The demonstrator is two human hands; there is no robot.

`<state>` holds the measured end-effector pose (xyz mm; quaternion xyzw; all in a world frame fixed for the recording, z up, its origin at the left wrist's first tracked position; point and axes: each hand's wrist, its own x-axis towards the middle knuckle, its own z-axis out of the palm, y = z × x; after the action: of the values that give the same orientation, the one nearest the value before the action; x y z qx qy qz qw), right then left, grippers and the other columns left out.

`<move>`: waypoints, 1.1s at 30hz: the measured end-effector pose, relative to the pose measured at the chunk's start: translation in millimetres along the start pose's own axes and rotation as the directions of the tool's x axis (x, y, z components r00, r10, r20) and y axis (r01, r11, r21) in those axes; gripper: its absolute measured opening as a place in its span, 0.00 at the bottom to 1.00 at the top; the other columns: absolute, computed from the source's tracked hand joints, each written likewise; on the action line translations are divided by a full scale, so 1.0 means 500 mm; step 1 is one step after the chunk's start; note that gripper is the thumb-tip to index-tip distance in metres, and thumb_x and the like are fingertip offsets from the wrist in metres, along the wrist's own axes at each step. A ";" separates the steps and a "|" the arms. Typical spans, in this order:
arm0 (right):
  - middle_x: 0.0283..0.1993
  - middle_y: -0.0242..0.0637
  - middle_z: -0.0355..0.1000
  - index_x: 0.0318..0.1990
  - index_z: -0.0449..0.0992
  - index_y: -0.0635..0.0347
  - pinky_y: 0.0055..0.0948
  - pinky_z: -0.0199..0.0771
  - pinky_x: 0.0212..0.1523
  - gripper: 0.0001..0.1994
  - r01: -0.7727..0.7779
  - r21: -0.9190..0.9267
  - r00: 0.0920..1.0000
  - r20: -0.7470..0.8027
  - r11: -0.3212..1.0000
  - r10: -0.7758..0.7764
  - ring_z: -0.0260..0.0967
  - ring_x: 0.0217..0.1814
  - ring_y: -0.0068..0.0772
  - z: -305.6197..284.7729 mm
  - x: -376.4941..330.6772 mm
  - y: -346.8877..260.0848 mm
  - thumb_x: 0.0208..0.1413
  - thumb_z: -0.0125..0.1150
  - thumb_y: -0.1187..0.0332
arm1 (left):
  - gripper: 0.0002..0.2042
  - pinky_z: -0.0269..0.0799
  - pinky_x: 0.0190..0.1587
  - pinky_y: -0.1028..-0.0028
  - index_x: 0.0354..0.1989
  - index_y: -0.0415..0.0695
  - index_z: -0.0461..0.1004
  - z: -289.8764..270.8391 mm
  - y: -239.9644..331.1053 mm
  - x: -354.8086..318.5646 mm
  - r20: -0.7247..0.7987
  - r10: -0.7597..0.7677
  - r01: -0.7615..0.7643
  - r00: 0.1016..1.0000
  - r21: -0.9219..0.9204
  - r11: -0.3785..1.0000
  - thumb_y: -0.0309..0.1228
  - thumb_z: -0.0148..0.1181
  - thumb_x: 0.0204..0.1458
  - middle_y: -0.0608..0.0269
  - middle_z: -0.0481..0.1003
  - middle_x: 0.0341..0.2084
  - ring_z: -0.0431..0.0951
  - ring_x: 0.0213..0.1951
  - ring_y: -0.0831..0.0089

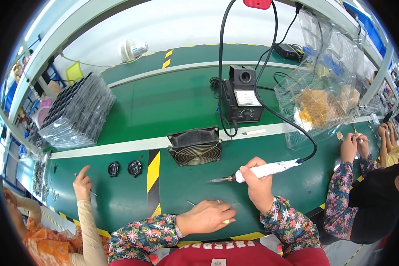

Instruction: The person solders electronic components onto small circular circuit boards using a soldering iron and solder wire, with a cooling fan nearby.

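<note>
In my right hand (258, 184) is a soldering iron (270, 169) with a white-wrapped handle. Its metal tip points left over the green bench, and its black cable runs up from the back end. My left hand (208, 217) rests low over the bench near the front edge, palm down with fingers curled together. A small yellowish bit (226, 221) shows at its fingertips; what the fingers hold is mostly hidden. A thin metal piece (190, 202) pokes out beside that hand. Behind both hands stands a black fan with a round wire grille (195, 148).
A black soldering station (244, 99) stands behind the fan. Stacked clear trays (77, 111) are at the left, more clear plastic trays (312, 111) at the right. Two round black parts (134, 168) lie left of the striped tape. Co-workers' hands (82, 184) work on both sides.
</note>
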<state>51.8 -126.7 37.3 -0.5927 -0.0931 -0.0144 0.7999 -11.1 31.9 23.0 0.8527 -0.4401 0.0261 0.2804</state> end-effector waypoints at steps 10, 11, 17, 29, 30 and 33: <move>0.21 0.26 0.64 0.24 0.66 0.61 0.15 0.59 0.22 0.06 0.037 0.027 0.999 -0.024 0.999 -0.037 0.59 0.23 0.12 -0.002 0.005 0.005 0.48 0.57 0.77 | 0.08 0.68 0.25 0.70 0.32 0.43 0.70 0.001 0.005 -0.001 -0.004 -0.002 0.002 1.000 0.002 1.000 0.34 0.56 0.47 0.62 0.66 0.20 0.71 0.23 0.67; 0.21 0.26 0.64 0.24 0.66 0.61 0.15 0.59 0.22 0.06 0.030 0.026 0.999 -0.015 0.999 -0.030 0.59 0.23 0.12 -0.003 0.007 0.006 0.48 0.57 0.77 | 0.08 0.68 0.25 0.70 0.32 0.43 0.70 0.002 0.004 -0.001 -0.010 -0.012 0.012 1.000 0.000 1.000 0.34 0.56 0.47 0.62 0.66 0.20 0.71 0.23 0.67; 0.22 0.26 0.62 0.25 0.64 0.59 0.16 0.57 0.25 0.06 0.020 -0.074 0.999 -0.048 0.997 -0.023 0.57 0.23 0.14 0.002 0.009 -0.005 0.48 0.53 0.78 | 0.08 0.68 0.25 0.68 0.30 0.43 0.67 0.002 0.001 -0.004 -0.013 -0.011 0.011 1.000 -0.008 1.000 0.34 0.54 0.49 0.60 0.65 0.20 0.70 0.24 0.64; 0.23 0.27 0.62 0.26 0.63 0.58 0.16 0.55 0.23 0.05 0.055 -0.037 0.998 -0.040 0.998 -0.057 0.56 0.23 0.15 -0.001 0.007 0.000 0.49 0.52 0.76 | 0.08 0.68 0.25 0.66 0.29 0.42 0.65 0.009 -0.001 -0.009 -0.018 0.009 -0.009 1.000 0.001 1.000 0.34 0.52 0.50 0.59 0.64 0.21 0.69 0.24 0.61; 0.23 0.27 0.62 0.27 0.63 0.58 0.16 0.55 0.23 0.05 0.047 -0.035 0.998 -0.044 0.998 -0.048 0.56 0.23 0.15 0.000 0.007 -0.001 0.49 0.52 0.76 | 0.08 0.68 0.25 0.66 0.29 0.42 0.66 0.010 -0.002 -0.009 -0.026 0.017 -0.017 1.000 -0.006 1.000 0.34 0.52 0.50 0.59 0.64 0.21 0.70 0.24 0.61; 0.23 0.27 0.62 0.26 0.63 0.59 0.16 0.55 0.24 0.05 0.042 -0.043 0.998 -0.042 0.998 -0.044 0.57 0.23 0.15 -0.004 0.007 -0.004 0.49 0.52 0.76 | 0.09 0.68 0.25 0.67 0.32 0.41 0.68 0.007 0.003 -0.008 -0.017 0.018 -0.017 1.000 0.012 1.000 0.34 0.53 0.49 0.59 0.66 0.21 0.70 0.23 0.62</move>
<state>55.2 -129.0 39.2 -0.6068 -0.0884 -0.0460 0.7886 -15.4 32.6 19.6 0.8502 -0.4450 0.0385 0.2787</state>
